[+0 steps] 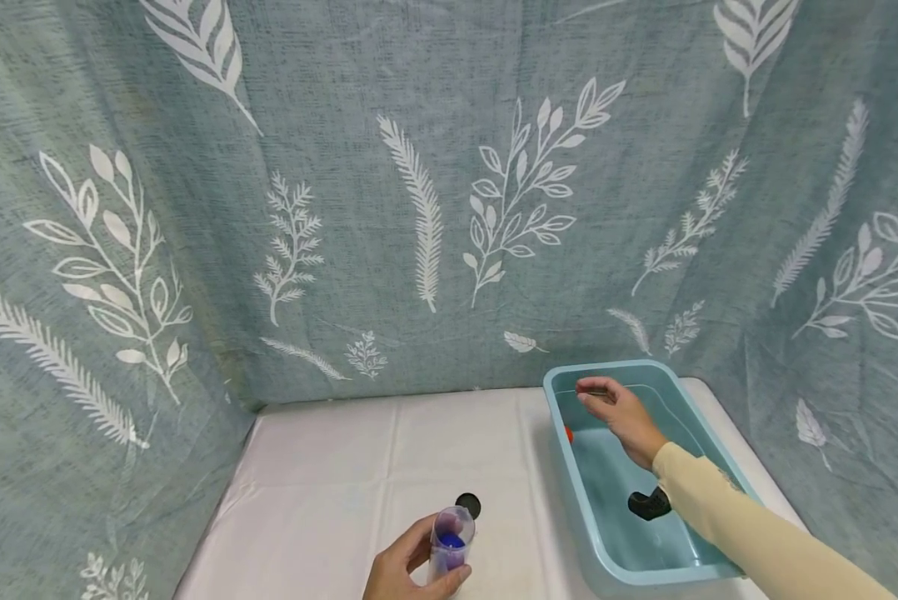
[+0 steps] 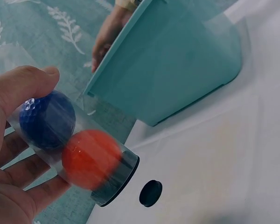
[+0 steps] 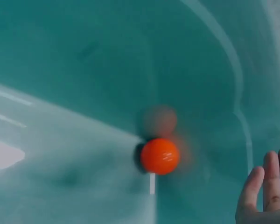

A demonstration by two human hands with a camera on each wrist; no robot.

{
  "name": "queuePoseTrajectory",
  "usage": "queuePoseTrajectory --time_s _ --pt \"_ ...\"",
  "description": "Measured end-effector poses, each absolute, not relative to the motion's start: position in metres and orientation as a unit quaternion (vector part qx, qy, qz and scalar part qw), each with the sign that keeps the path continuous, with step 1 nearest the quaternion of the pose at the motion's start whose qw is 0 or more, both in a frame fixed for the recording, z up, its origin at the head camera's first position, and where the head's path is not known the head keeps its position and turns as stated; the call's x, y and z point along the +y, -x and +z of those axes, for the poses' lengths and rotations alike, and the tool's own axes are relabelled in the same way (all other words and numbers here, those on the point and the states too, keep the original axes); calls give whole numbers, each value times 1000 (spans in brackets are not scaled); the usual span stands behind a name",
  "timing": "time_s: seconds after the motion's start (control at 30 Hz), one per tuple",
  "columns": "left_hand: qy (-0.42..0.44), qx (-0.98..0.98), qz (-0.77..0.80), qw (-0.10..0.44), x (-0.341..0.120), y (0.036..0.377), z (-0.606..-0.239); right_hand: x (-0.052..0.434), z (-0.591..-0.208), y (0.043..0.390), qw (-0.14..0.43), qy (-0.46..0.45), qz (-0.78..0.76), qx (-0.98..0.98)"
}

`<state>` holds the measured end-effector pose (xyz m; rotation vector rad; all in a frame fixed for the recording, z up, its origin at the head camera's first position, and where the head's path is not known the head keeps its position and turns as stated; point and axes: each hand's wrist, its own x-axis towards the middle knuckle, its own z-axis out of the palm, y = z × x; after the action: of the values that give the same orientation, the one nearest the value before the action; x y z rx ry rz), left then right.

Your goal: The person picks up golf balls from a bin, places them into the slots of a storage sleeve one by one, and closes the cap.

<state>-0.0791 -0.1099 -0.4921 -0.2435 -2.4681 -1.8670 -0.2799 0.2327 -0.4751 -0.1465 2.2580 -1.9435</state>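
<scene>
My left hand (image 1: 406, 568) grips a clear plastic tube (image 1: 450, 543) upright near the table's front edge. In the left wrist view the tube (image 2: 79, 149) holds a blue golf ball (image 2: 46, 119) and an orange one (image 2: 91, 157) against its black end. A black cap (image 1: 467, 505) lies on the white cloth just beyond the tube. My right hand (image 1: 616, 407) hovers over the far end of the light blue basin (image 1: 569, 492), fingers relaxed and holding nothing. A loose orange ball (image 3: 160, 156) lies on the basin floor by a wall, left of my fingers (image 3: 266, 189).
A white cloth (image 1: 329, 475) covers the table. Leaf-patterned teal curtains (image 1: 434, 183) close in the back and both sides. The basin stands at the table's right side. A black object (image 1: 649, 503) shows at my right wrist, inside the basin's outline.
</scene>
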Motion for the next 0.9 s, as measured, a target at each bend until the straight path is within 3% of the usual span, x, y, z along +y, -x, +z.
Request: queuePoseTrajectory --time_s 0.9 --pt "47 -797 -602 16 -117 81 -498 232 -544 297 142 13 -544 827"
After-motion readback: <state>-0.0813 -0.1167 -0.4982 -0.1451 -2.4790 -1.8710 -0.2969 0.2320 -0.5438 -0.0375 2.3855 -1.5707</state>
